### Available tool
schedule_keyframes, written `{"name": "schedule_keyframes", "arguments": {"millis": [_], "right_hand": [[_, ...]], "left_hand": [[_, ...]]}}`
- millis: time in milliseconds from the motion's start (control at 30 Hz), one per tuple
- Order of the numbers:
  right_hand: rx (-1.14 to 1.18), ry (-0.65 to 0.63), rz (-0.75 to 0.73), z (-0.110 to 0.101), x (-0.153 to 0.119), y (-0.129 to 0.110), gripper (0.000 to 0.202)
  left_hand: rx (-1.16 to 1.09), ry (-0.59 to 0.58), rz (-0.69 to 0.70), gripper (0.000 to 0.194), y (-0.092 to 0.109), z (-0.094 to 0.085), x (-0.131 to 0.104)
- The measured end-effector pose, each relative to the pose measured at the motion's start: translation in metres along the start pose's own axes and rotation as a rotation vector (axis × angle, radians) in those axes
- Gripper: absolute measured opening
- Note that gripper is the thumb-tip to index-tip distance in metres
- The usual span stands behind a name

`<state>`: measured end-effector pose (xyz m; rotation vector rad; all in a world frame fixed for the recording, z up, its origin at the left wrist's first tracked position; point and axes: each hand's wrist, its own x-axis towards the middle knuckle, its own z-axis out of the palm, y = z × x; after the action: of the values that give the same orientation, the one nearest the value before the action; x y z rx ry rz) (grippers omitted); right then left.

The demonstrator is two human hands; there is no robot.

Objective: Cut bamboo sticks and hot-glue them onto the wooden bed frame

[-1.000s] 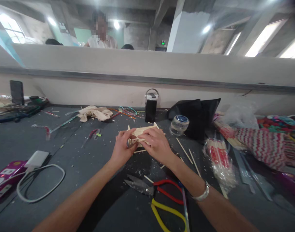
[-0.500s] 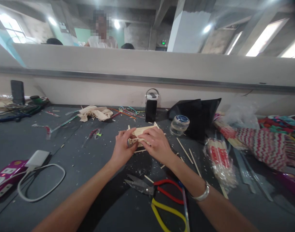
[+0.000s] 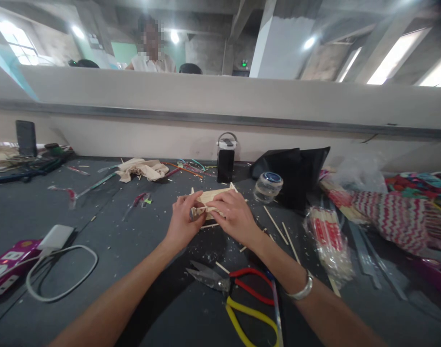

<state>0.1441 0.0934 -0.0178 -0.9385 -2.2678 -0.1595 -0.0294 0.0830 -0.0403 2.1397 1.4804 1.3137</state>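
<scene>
A small structure of pale wooden sticks (image 3: 209, 195) stands at the middle of the dark table. My left hand (image 3: 184, 218) pinches its near left part between thumb and fingers. From the right, my right hand (image 3: 235, 216) grips the near edge, its fingers bent over the top. The fingers cover much of the structure, so its exact shape is hidden. Nearer to me lie open scissors (image 3: 251, 278) with one red and one yellow handle. Loose sticks (image 3: 276, 224) lie to the right of my right hand.
Behind the structure stand a phone (image 3: 225, 166) and a lidded clear jar (image 3: 268, 188). Bagged sticks (image 3: 327, 233) and knitted fabric (image 3: 390, 219) lie right. A power strip (image 3: 16, 265) with a white cable is left. A person (image 3: 152, 60) is beyond the partition (image 3: 206, 94).
My hands and the stick structure show no clear movement. Beyond the partition, the person and the dark shapes near them have shifted slightly.
</scene>
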Motion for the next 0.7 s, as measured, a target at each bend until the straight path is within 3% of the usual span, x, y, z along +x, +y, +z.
{"name": "schedule_keyframes", "arguments": {"millis": [333,467,600,700], "right_hand": [[-0.017,0.008,-0.011,-0.002,0.0,0.0,0.016],[0.002,0.078,0.007,-0.007,0.0,-0.009,0.021],[0.214,0.177,0.296,-0.018,-0.001,-0.024,0.022],[0.536,0.024,0.651,-0.023,-0.003,-0.031,0.02]], "left_hand": [[0.005,-0.013,0.016,0.047,0.001,-0.001,0.0],[-0.023,-0.007,0.02,0.049,0.001,-0.001,-0.001],[-0.04,-0.017,0.008,0.051,0.002,-0.002,-0.001],[-0.031,-0.04,0.003,0.052,0.003,-0.002,0.0]]}}
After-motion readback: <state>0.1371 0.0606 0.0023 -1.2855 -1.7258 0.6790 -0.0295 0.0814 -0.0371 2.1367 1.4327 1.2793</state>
